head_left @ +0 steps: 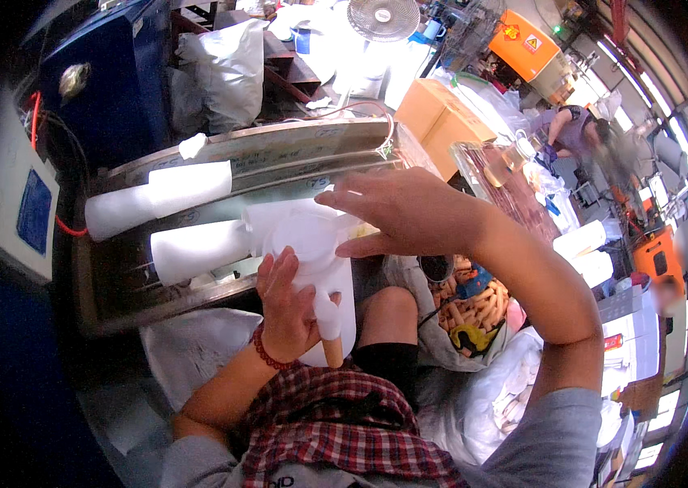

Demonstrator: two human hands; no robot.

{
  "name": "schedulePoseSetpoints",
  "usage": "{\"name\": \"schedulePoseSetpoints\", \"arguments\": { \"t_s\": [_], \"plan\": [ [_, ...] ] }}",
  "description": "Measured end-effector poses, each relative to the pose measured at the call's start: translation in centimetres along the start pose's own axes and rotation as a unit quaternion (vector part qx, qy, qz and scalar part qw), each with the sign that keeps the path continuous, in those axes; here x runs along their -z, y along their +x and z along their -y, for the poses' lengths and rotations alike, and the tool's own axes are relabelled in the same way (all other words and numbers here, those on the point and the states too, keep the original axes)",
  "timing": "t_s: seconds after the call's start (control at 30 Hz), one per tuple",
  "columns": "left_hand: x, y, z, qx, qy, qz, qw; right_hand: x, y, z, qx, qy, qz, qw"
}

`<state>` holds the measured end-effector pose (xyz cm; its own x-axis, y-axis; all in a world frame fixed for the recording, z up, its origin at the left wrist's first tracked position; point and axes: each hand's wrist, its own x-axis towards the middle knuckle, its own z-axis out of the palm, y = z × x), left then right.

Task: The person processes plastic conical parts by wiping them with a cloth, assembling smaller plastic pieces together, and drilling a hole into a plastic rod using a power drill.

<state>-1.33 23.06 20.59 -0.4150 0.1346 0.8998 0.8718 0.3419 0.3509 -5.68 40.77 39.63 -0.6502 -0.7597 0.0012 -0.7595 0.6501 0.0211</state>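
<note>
Okay, main risk: the white round part [305,236] could tip or slide out, since the left hand [285,305] looks like its main support and the right hand [409,211] isn't visibly clamped on anything. Likely cause: pressure from the right side without a firm counter-hold on the left. It might then knock the nearest white cylinders [201,252] resting across the trough [295,138], or drop toward the knee [390,309] (would probably scuff). Second risk: the tan-tipped white stem [328,317] juts toward the body, so it could snag the checked apron [344,427] if the left wrist rolls.

Now positions. The round part sits between the two hands, in front of the body, overlapping the trough's near side in view. Left fingers are curled against its near left edge, grasping it, with the stem just beside the thumb; exact thumb contact is hard to tell. Right fingers are loose and spread at its right side, fingertips by the far right edge and thumb low by the near right edge (touching or just hovering, cannot tell). A sack of tan pegs [486,307] lies to the right of the knee, apart from both hands.
</note>
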Motion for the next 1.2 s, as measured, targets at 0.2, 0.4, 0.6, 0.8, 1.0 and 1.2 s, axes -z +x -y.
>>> {"name": "schedulePoseSetpoints", "arguments": {
  "t_s": [0.2,0.4,0.6,0.8,1.0,1.2],
  "plan": [
    [-0.5,0.0,0.0,0.005,-0.001,-0.018,1.0,1.0,1.0,1.5,-0.045,-0.029,0.129,0.99],
    [-1.7,3.1,-1.9,0.119,-0.007,0.04,0.992,-1.9,4.1,4.6,-0.147,-0.044,0.053,0.987],
    [-0.2,3.6,0.4,0.024,0.127,-0.018,0.991,0.4,1.9,3.1,-0.158,0.117,-0.041,0.98],
    [4.2,3.8,4.6,0.223,-0.029,-0.095,0.97,-0.5,-16.1,-4.1,-0.449,0.448,-0.244,0.734],
    [4.6,-1.3,4.8,0.314,0.089,0.33,0.885,-20.5,-39.9,-6.8,-0.655,0.486,-0.347,0.463],
    [-0.6,0.0,0.8,0.293,0.075,0.643,0.704,-29.1,-42.0,-8.1,-0.659,0.546,-0.367,0.365]
  ]
}}
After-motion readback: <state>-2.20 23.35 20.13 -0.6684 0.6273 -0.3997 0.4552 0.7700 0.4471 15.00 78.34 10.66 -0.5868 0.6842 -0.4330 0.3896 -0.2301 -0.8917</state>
